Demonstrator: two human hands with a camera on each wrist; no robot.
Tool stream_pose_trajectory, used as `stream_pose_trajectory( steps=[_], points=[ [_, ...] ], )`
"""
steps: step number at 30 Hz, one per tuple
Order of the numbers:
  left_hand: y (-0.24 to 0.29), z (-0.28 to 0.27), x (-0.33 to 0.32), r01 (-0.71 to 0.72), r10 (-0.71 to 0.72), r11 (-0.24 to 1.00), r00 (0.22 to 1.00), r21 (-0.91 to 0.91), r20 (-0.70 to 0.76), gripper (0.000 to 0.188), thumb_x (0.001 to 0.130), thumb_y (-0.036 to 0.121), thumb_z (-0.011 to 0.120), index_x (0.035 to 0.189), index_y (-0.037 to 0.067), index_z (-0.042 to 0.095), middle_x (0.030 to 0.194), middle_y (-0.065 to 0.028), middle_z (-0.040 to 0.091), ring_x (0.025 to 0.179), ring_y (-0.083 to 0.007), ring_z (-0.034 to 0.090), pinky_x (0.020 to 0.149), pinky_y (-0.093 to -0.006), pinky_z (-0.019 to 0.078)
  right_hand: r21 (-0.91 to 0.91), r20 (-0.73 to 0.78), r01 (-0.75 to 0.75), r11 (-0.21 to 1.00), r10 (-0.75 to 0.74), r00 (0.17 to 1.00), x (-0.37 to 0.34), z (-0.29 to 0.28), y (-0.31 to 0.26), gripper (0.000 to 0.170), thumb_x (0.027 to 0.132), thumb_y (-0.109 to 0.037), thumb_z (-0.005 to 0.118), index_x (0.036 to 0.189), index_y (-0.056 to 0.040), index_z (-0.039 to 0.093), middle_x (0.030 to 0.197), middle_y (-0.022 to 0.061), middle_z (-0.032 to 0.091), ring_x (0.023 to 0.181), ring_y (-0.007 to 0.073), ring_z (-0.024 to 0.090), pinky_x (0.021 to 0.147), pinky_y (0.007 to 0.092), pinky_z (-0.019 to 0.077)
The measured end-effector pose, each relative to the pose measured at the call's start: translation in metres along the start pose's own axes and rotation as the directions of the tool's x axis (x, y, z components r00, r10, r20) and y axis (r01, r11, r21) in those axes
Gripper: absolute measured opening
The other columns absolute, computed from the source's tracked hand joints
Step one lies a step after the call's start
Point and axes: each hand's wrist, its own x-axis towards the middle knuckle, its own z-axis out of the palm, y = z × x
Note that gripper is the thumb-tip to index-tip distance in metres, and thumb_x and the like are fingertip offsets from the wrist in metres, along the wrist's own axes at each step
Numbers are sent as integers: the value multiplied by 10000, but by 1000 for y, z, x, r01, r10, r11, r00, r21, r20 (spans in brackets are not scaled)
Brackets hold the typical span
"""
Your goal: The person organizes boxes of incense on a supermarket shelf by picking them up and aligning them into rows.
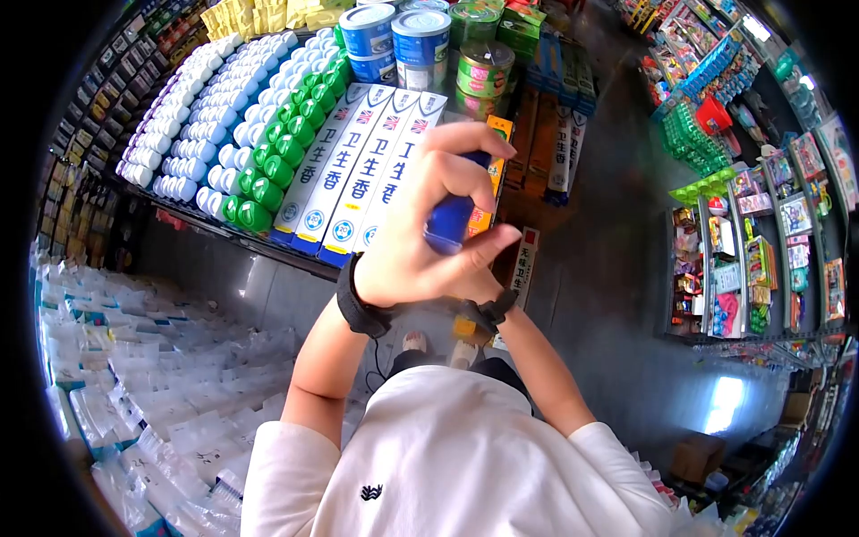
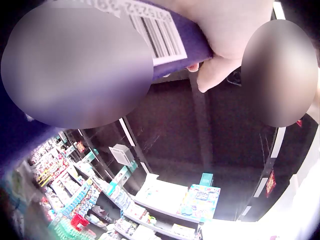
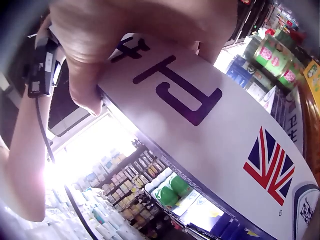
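Note:
Held up in front of the chest is a long incense box (image 1: 450, 224), its blue end pointing towards the head camera. My left hand (image 1: 410, 237) grips it near that end, fingers curled around it. Below and mostly hidden behind the left hand, my right hand (image 1: 480, 285) also holds it. The right wrist view shows the right hand (image 3: 140, 22) on the box's white face (image 3: 205, 145), which carries large dark characters and a Union Jack. In the left wrist view, fingers (image 2: 227, 37) lie against its blue-purple side (image 2: 197, 42), beside a barcode label (image 2: 160, 37).
Matching white incense boxes (image 1: 313, 179) lie in a row on the display. Rows of green-capped bottles (image 1: 291, 148) stand left of them, with blue cans (image 1: 420, 36) behind. Plastic-wrapped packets (image 1: 179, 385) fill the lower left. Across the aisle floor (image 1: 591, 259) stand stocked shelves (image 1: 752, 242).

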Motion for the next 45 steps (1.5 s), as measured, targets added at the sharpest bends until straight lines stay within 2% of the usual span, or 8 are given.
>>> stream_pose_trajectory(
  steps=[10,14,23,27,30,34,40,45],
  points=[
    [-6,-7,0,35,-39,997,997,-63,-74,290,701,12,686,868,82,459,1117,-163,483,986,-261,491,886,-348,370,29,89,-25,999,22,996,8,5,25,851,593,-85,811,1279,-58,307,1152,100,448,1105,221,446,944,327,380],
    [-4,-16,-2,52,-56,997,994,-53,-89,275,717,-14,657,862,80,443,1116,-159,475,985,-246,481,896,-342,358,-17,331,-156,988,152,931,9,-19,-4,851,617,-69,815,1295,-59,300,1160,92,462,1132,213,434,960,318,369],
    [8,-45,-21,67,-73,994,995,-81,-69,256,779,39,636,931,75,433,1298,-198,399,1171,-281,427,1005,-387,289,93,325,-265,960,222,919,23,-15,64,325,794,146,499,1084,20,577,986,104,641,929,160,614,772,249,514],
    [2,-52,-38,124,-164,982,930,-140,-328,1044,700,401,765,1409,136,45,1440,-213,184,1309,-340,286,1061,-457,266,-80,243,-87,993,104,964,28,-12,65,241,780,111,562,993,3,597,905,80,644,856,157,621,759,257,512],
    [-3,-71,-64,232,-285,954,901,-192,-328,1011,720,413,744,1414,157,55,1449,-181,203,1323,-350,266,1065,-488,260,16,148,-93,996,89,985,34,-21,70,204,794,54,594,986,-10,577,898,61,647,843,150,625,747,265,503],
    [-21,-63,-126,636,-599,771,737,22,-314,543,878,214,606,1314,59,322,1296,-122,455,1241,-217,404,1007,-410,331,-89,-72,-29,996,22,997,40,-34,59,218,793,41,607,1000,-16,568,899,73,650,813,139,626,714,254,508],
    [-59,-28,-234,834,-808,499,546,237,-222,422,865,245,619,1151,-33,482,1104,-175,582,1010,-266,582,835,-326,459,213,-231,-214,954,261,937,35,-44,50,214,839,-110,626,1006,13,574,943,69,632,794,131,599,709,267,509],
    [-57,-8,-269,949,-959,255,225,-183,-171,349,909,278,553,1072,-30,541,975,-123,639,881,-207,632,739,-295,507,395,-234,-324,859,436,869,23,-45,74,205,859,-151,615,955,28,593,929,81,633,790,155,621,712,279,520]
  ],
)
